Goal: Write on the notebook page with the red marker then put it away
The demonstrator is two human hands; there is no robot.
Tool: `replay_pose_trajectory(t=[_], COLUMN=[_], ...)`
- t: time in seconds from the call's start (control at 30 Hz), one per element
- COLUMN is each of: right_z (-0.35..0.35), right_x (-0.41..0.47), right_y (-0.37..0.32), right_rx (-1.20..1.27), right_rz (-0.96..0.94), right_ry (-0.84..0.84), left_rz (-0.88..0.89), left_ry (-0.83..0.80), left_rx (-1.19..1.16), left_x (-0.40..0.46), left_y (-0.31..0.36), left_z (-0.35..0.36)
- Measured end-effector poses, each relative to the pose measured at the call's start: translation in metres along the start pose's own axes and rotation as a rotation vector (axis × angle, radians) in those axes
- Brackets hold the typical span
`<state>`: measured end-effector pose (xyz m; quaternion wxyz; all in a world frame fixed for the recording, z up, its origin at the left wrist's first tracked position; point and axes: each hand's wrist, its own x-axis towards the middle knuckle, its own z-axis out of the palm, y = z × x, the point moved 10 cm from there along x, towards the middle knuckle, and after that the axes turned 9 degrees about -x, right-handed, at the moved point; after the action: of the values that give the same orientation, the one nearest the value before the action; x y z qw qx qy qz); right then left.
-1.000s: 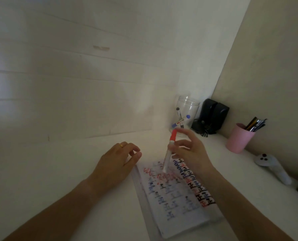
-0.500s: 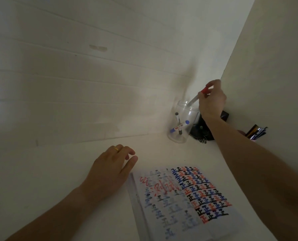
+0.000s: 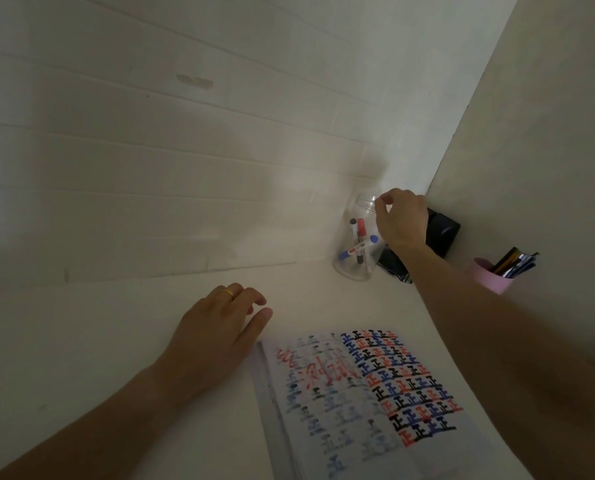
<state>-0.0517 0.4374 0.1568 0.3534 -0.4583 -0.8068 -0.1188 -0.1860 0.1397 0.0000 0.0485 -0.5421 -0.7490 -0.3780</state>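
Note:
The open notebook (image 3: pixel 358 403) lies on the white desk at the lower middle, its page covered in red, blue and black characters with fresh red writing near the top left. The red marker (image 3: pixel 361 227) stands inside the clear jar (image 3: pixel 353 268) at the back of the desk, beside a blue marker (image 3: pixel 356 249) and a black one. My right hand (image 3: pixel 398 216) hovers at the jar's rim with fingers loosely pinched and nothing in them. My left hand (image 3: pixel 220 330) rests flat on the desk just left of the notebook, a gold ring on one finger.
A black device (image 3: pixel 441 233) sits in the corner behind my right hand. A pink cup (image 3: pixel 490 277) with pens stands to the right against the side wall. White panelled wall runs along the back.
My right hand carried the red marker from the notebook up to the jar and let it go; the marker now stands inside the jar. The left hand stayed put.

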Motion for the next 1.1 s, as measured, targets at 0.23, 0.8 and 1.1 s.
replay_pose_trajectory(t=[0.23,0.8,1.1], right_z=[-0.058,-0.071,-0.072], right_x=[-0.107,-0.339,-0.338], right_y=[0.013,0.050,0.053], right_rx=[0.137,-0.078,-0.083], right_rz=[-0.003,-0.032,0.033], right_ry=[-0.028,-0.376,-0.384], left_rz=[0.100,-0.037,-0.006], left_ry=[0.060,-0.204,-0.181], left_rx=[0.083,0.129,0.189], left_x=[-0.006,-0.107,-0.105], left_y=[0.017,0.054,0.059], left_z=[-0.012,0.008,0.007])
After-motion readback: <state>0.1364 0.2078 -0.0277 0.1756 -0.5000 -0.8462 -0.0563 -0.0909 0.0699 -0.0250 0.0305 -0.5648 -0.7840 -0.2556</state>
